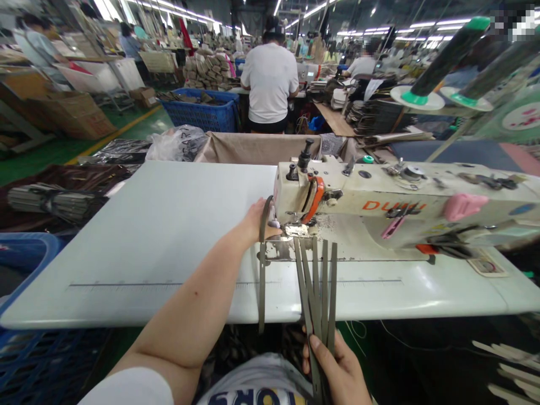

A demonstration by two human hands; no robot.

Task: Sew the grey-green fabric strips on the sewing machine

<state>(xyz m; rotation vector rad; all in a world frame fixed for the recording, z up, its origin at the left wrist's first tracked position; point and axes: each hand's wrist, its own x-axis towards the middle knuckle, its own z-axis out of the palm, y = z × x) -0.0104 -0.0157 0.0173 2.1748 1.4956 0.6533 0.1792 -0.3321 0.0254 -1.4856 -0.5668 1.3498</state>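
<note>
My left hand reaches to the needle area of a white sewing machine, its thumb pointing at the presser foot. A narrow grey-brown strap curves over this hand and hangs past the table's front edge. The fingers, partly hidden by strap and machine head, appear closed on the strap. Low at the front edge, my right hand grips several similar straps, fanned out with their far ends on the table just before the needle plate.
The white table has a printed ruler line. Thread cones stand at right. Blue crates hold pieces behind and at left. A bundle of strips lies left. A person in a white shirt sits ahead. Pale strips stick out lower right.
</note>
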